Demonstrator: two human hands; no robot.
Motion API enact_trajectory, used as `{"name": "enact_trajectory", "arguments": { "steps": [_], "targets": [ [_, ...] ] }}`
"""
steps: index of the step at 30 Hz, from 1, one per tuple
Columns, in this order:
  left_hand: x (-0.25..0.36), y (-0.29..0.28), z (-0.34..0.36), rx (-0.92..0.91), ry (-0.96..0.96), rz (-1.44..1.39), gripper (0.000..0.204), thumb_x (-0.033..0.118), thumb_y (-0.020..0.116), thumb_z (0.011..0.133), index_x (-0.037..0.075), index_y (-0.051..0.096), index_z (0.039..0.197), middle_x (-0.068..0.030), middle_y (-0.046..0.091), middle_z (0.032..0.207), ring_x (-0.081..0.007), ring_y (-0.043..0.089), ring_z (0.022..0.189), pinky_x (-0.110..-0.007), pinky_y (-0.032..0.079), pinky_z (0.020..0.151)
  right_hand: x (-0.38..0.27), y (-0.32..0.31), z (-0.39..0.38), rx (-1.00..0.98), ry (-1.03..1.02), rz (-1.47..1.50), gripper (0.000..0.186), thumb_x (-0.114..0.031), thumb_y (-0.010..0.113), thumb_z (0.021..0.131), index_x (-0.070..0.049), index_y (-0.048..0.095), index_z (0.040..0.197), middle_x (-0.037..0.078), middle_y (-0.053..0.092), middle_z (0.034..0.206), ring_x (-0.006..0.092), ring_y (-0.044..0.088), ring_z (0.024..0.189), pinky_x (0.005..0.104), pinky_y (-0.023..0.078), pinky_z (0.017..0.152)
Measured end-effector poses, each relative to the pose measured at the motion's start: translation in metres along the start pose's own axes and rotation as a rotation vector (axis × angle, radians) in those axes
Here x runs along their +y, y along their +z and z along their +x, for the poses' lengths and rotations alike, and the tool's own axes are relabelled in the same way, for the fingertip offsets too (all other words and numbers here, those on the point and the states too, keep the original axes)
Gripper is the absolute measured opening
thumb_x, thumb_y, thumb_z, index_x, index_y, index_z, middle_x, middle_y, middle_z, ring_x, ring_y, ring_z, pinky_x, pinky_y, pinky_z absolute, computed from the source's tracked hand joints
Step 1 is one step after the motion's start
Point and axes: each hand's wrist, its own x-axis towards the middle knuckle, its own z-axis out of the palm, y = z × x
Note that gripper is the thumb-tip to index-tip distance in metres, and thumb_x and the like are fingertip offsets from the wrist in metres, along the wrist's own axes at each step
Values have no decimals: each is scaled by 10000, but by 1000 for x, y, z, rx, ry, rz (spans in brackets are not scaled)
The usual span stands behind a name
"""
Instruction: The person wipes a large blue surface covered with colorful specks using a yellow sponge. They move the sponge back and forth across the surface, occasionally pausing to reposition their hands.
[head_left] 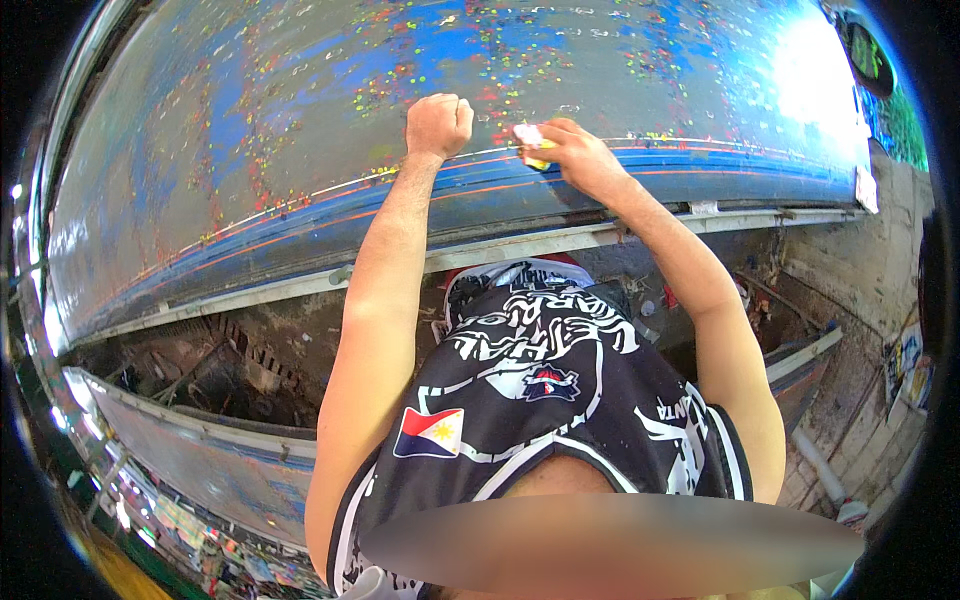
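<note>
My left hand (pixel 438 125) is closed in a fist over the near part of a long table (pixel 300 130). Its back faces up, so whatever may be inside the fingers is hidden. To its right, my right hand (pixel 588 160) grips a small white-and-yellow object (pixel 537 152) between thumb and fingers. The object's white end points left, and its yellow part shows below the fingers; its exact kind cannot be made out. The tabletop is grey and blue, covered with small red, yellow and green paint specks and white marks. Both hands are near the striped blue front edge.
A pale metal rail (pixel 560 238) runs along the table's near side. Behind me stands another long table (pixel 200 450). Debris lies on the dark ground between them. A concrete floor (pixel 850 280) extends at the right, and a dark round object (pixel 868 58) sits beyond the table's far right corner.
</note>
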Motion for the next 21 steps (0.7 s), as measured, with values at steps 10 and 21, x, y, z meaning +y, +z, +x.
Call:
{"name": "enact_trajectory", "arguments": {
  "steps": [10,21],
  "targets": [
    [1,-2,-3,21,-38,-69,465,319,515,1074,43,687,741,-201,719,790,-442,711,819,-565,553,769,23,-12,-67,235,418,-258,451,31,658,874,-174,853,1226,155,767,1307,377,694,1259,484,566,1097],
    [-5,3,0,69,-149,-114,581,386,457,1141,9,638,737,-245,663,764,-486,660,767,-577,481,716,-64,57,69,-42,4,-22,387,-25,740,834,-149,834,1188,99,717,1333,333,631,1354,431,576,1118]
  ]
}}
